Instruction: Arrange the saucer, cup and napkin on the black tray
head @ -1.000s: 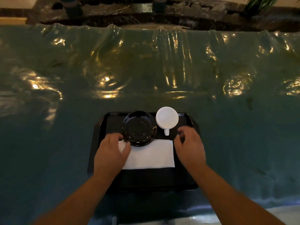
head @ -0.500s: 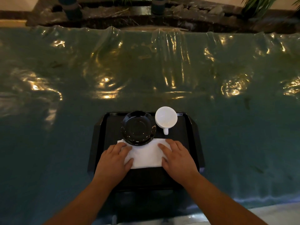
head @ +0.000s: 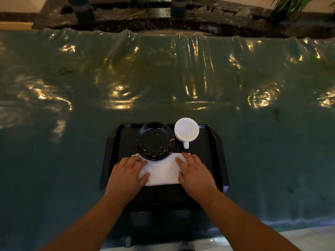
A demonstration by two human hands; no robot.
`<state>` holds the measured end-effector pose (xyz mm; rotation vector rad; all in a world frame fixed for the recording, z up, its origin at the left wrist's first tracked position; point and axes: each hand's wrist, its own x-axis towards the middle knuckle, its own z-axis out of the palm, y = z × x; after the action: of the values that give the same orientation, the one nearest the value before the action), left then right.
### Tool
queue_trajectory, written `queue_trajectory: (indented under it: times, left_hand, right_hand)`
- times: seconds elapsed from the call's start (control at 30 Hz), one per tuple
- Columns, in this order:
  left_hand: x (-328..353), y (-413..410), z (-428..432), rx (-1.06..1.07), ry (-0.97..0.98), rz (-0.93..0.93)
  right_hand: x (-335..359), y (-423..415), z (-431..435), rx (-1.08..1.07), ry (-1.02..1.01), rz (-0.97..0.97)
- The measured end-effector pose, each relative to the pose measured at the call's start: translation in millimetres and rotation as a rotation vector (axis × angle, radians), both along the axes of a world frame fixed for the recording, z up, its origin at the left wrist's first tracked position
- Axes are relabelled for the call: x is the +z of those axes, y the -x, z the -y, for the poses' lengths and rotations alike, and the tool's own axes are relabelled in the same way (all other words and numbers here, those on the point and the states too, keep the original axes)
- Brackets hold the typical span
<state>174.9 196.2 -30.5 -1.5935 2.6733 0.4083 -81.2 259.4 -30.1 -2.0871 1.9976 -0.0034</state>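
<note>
A black tray [head: 215,160] lies on the table in front of me. On its far half sits a glossy black saucer [head: 155,141], and to its right a white cup [head: 186,132] stands upright, handle toward me. A white napkin [head: 162,171] lies flat on the tray, its far edge tucked under the saucer's near rim. My left hand [head: 126,175] presses flat on the napkin's left end and my right hand [head: 195,173] on its right end, fingers spread. Both hands cover the napkin's outer corners.
The table [head: 163,78] is draped in a wrinkled clear plastic sheet over green cloth, with bright light reflections. Beyond its far edge runs a dark stone ledge [head: 145,17] with plants [head: 288,6]. A pale floor strip [head: 308,238] shows at the near right.
My hands came from the napkin's outer sides onto it and now rest flat on its two ends. The napkin looks slightly smoothed. Saucer and cup have not moved.
</note>
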Motion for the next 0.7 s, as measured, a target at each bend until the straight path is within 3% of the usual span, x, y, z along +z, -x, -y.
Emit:
queue_trajectory:
  times: [0.7]
  left_hand:
    - [6.1, 2.5, 14.9, 0.005, -0.052, 0.026]
  right_hand:
    - [5.8, 8.8, 2.0, 0.060, -0.017, -0.051]
